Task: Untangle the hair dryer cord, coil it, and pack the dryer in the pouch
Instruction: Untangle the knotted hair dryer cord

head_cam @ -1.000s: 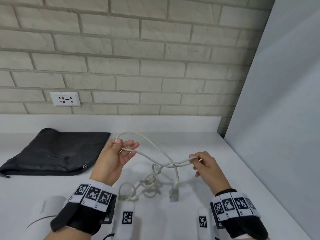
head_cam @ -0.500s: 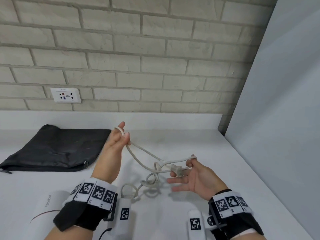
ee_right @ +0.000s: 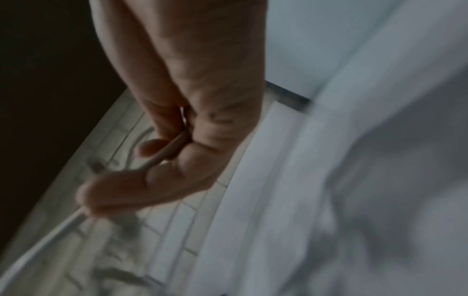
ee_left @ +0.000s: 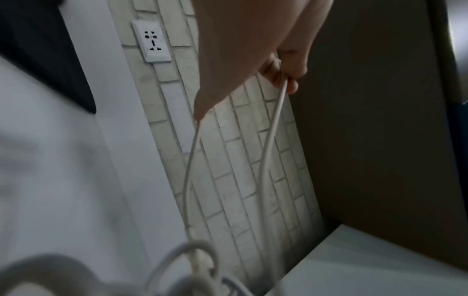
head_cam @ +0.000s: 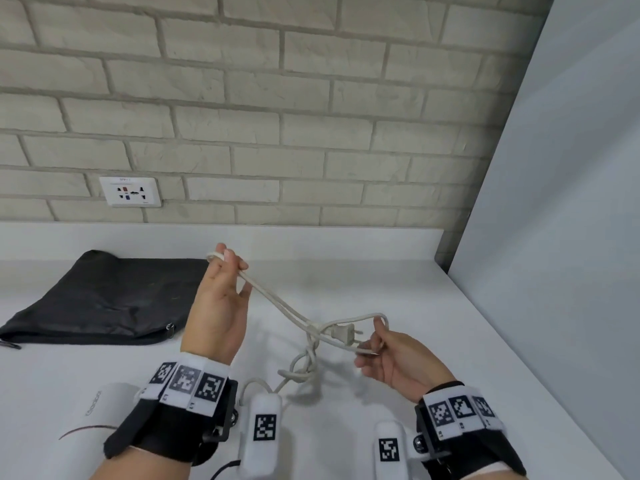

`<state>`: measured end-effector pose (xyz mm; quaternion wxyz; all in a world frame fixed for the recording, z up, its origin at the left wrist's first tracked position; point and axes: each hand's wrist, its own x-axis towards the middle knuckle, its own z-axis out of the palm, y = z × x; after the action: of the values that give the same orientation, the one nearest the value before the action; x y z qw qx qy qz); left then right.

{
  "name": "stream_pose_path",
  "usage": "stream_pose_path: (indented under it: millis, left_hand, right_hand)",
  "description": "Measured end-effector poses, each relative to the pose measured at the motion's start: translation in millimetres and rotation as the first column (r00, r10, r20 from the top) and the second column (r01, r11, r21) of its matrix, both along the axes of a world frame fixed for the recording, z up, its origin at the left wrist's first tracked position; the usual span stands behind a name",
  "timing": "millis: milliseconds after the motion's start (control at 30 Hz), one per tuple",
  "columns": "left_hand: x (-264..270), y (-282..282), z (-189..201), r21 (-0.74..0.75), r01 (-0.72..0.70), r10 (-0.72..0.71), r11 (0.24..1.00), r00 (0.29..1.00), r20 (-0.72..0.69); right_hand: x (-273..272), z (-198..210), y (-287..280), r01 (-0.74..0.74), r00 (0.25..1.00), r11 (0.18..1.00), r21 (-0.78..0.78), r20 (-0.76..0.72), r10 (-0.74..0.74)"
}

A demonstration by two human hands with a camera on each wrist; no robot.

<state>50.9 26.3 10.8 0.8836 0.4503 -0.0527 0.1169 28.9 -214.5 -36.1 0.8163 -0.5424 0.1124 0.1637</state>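
Note:
The white cord runs taut from my raised left hand, which pinches a loop of it at its fingertips, down to a knot above the counter. Two strands hang from that pinch in the left wrist view. My right hand holds another loop of the cord, palm up, with the two-pin plug lying just left of its fingers. The white hair dryer lies at the lower left, mostly behind my left wrist. The black pouch lies flat at the left.
A white counter meets a brick wall with a power socket at the back left. A pale panel closes off the right side. Wrist-camera housings show at the bottom.
My left hand has risen, pulling its loop taut. My right hand has turned palm up and shifted right, and the plug has come up from hanging below to beside its fingers.

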Motion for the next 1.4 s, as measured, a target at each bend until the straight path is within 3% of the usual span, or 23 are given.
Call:
stream_pose_path:
  millis: [100,167,233,300,433,533,633,733,800,867,900,933,967,1000,1033,1067,1100,1133,1200,1233,1300,1400]
  left_hand:
    - [-3,0,-1,0.295,-0.148,0.141,0.944,0.989,0.046]
    - [-3,2,-2,0.401,-0.190,0.182,0.896,0.982,0.059]
    - [-2,4,-5,0.433,-0.138,0.146,0.891,0.989,0.015]
    - [0,1,-7,0.532,-0.005,0.062,0.847,0.994,-0.090]
    - [3,-10,-13,0.739,0.232,-0.003,0.632,0.955,-0.297]
    - [-1,-20,-12,0.770,0.378,-0.043,0.514,0.908,-0.418]
    - [-7,-39,-11,0.777,0.529,-0.168,0.340,0.848,-0.503]
    - [-11,-57,-25,0.820,0.562,-0.283,0.107,0.808,-0.517]
    - [-14,-64,-40,0.814,0.580,-0.378,0.026,0.759,-0.530]
    - [-18,-68,-49,0.799,0.600,-0.403,0.035,0.740,-0.539]
    - [-19,-68,-52,0.803,0.594,-0.401,0.055,0.749,-0.527]
    - [-19,-67,-51,0.809,0.584,-0.412,0.072,0.756,-0.509]
    - [-19,-64,-49,0.809,0.582,-0.441,0.086,0.750,-0.493]
    - [-19,-60,-46,0.804,0.586,-0.475,0.101,0.739,-0.478]
    - [-19,-55,-42,0.802,0.584,-0.501,0.126,0.735,-0.457]
    - [-18,-50,-38,0.801,0.575,-0.516,0.166,0.743,-0.426]
    - [-18,-45,-33,0.802,0.558,-0.521,0.213,0.760,-0.390]
    - [-18,-40,-29,0.803,0.540,-0.523,0.252,0.774,-0.357]
    - [-18,-31,-19,0.813,0.509,-0.531,0.283,0.789,-0.309]
    - [-18,-26,-14,0.819,0.490,-0.534,0.300,0.797,-0.282]
    - [-19,-17,-5,0.816,0.436,-0.514,0.380,0.833,-0.206]
    - [-15,-7,2,0.782,0.338,-0.396,0.523,0.909,-0.128]
  right_hand:
    - [0,10,-7,0.062,0.997,0.966,0.250,-0.057,-0.049]
    - [-2,19,-11,0.075,0.997,0.925,0.372,-0.010,-0.076]
    - [-3,25,-10,0.090,0.993,0.927,0.363,0.044,-0.114]
    - [-3,30,-6,0.111,0.984,0.963,0.246,0.110,-0.141]
    - [-6,39,4,0.136,0.961,0.990,0.046,0.236,-0.143]
    - [-11,45,5,0.105,0.957,0.992,-0.073,0.279,-0.081]
    - [-15,53,4,0.031,0.949,0.988,-0.152,0.315,0.019]
    - [-17,58,3,-0.008,0.947,0.999,-0.053,0.320,0.024]
    - [-19,61,2,-0.013,0.932,0.996,0.090,0.361,-0.020]
    - [-19,60,-5,-0.002,0.928,0.986,0.168,0.368,-0.061]
    - [-19,59,-8,0.033,0.932,0.992,0.120,0.355,-0.074]
    - [-17,56,-13,0.093,0.935,0.995,-0.038,0.347,-0.074]
    - [-17,55,-15,0.167,0.938,0.948,-0.272,0.340,-0.067]
    - [-15,49,-20,0.261,0.935,0.830,-0.492,0.343,-0.091]
    - [-12,42,-27,0.337,0.926,0.698,-0.632,0.357,-0.124]
    - [-8,36,-34,0.371,0.922,0.645,-0.668,0.347,-0.171]
    - [-5,31,-41,0.385,0.922,0.652,-0.654,0.309,-0.234]
    - [-2,26,-47,0.374,0.927,0.725,-0.578,0.234,-0.292]
    - [1,16,-58,0.341,0.936,0.891,-0.299,0.018,-0.352]
    - [2,13,-62,0.345,0.930,0.929,-0.135,-0.088,-0.358]
    - [2,5,-70,0.413,0.897,0.905,0.102,-0.216,-0.386]
    - [2,-4,-76,0.542,0.830,0.812,0.218,-0.293,-0.475]
